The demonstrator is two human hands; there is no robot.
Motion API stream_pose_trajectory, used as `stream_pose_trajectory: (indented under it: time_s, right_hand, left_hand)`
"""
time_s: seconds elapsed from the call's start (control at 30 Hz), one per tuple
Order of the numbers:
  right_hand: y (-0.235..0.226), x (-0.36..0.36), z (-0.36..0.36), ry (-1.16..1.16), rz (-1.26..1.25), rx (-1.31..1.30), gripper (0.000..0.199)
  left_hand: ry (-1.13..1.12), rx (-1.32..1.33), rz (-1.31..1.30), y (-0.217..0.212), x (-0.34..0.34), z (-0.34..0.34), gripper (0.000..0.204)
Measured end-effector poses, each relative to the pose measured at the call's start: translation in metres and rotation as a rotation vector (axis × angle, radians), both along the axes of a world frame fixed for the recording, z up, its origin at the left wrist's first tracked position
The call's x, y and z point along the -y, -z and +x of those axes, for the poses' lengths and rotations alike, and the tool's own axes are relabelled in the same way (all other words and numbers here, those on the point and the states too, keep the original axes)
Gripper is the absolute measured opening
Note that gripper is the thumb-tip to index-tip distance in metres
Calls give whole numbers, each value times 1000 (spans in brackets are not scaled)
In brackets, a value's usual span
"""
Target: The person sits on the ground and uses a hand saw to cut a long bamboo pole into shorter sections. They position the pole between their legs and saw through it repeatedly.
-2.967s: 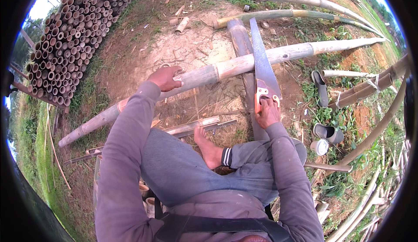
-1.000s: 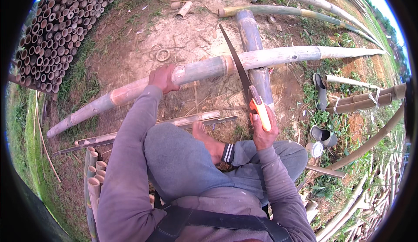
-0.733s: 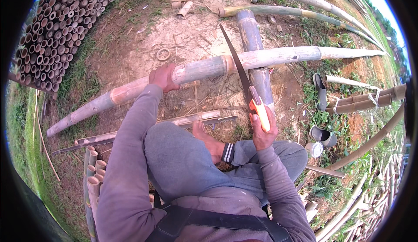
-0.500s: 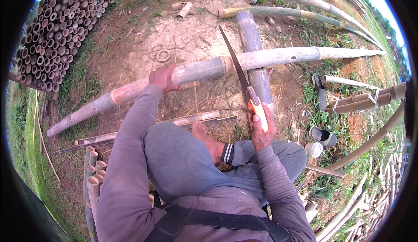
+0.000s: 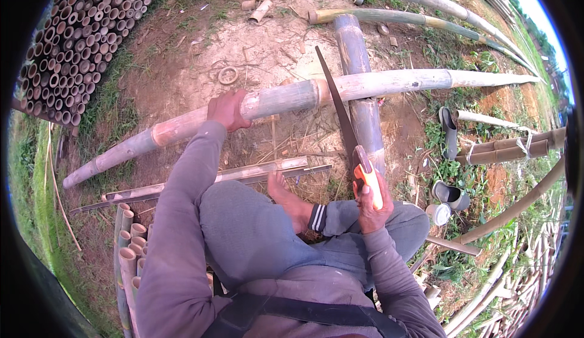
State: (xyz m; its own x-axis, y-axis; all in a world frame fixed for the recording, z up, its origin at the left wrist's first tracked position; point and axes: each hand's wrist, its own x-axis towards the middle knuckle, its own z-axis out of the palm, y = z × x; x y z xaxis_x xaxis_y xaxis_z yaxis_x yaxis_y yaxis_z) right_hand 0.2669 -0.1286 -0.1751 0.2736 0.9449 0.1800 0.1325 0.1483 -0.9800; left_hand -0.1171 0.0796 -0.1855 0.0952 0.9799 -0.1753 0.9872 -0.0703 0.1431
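Observation:
A long, thick bamboo pole (image 5: 285,98) runs across in front of me, resting over a darker bamboo log (image 5: 367,130) that lies crosswise beneath it. My left hand (image 5: 229,110) is wrapped round the pole left of its middle. In my right hand (image 5: 372,207) is the orange and cream handle of a handsaw (image 5: 344,118). Its dark blade slants up and left across the pole, just right of a joint ring. Whether the teeth have entered the bamboo I cannot tell. My bare foot (image 5: 288,201) is on the ground below the pole.
Stacked bamboo tubes (image 5: 79,46) fill the far left. More poles (image 5: 420,19) lie at the far right. Slippers (image 5: 449,132), a white cup (image 5: 438,214) and tied bamboo (image 5: 511,148) are to my right. Split bamboo strips (image 5: 243,172) lie before my knee, and short tubes (image 5: 128,259) stand at lower left.
My right hand has drawn the saw back toward me, down and slightly right, so the blade tip is nearer the pole. My left hand keeps its place on the pole.

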Motion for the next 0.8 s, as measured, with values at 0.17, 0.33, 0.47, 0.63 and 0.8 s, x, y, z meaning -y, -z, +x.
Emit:
stream_pose_trajectory:
  time_s: [0.17,0.33,0.47,0.63,0.8]
  right_hand:
    - [29,-61,-8,18,32,-6,44]
    - [27,-59,-16,21,48,-38,45]
    - [16,-56,-15,-1,36,-84,46]
    - [22,-52,-9,-18,55,127,51]
    - [32,-44,-8,-81,-161,12,53]
  left_hand:
    - [-9,-10,-17,-8,1,4,80]
    - [-24,-3,-18,-6,4,3,84]
    - [-13,-7,36,-4,5,2,87]
    - [-6,0,5,-12,5,6,87]
    - [-6,37,13,-15,7,7,79]
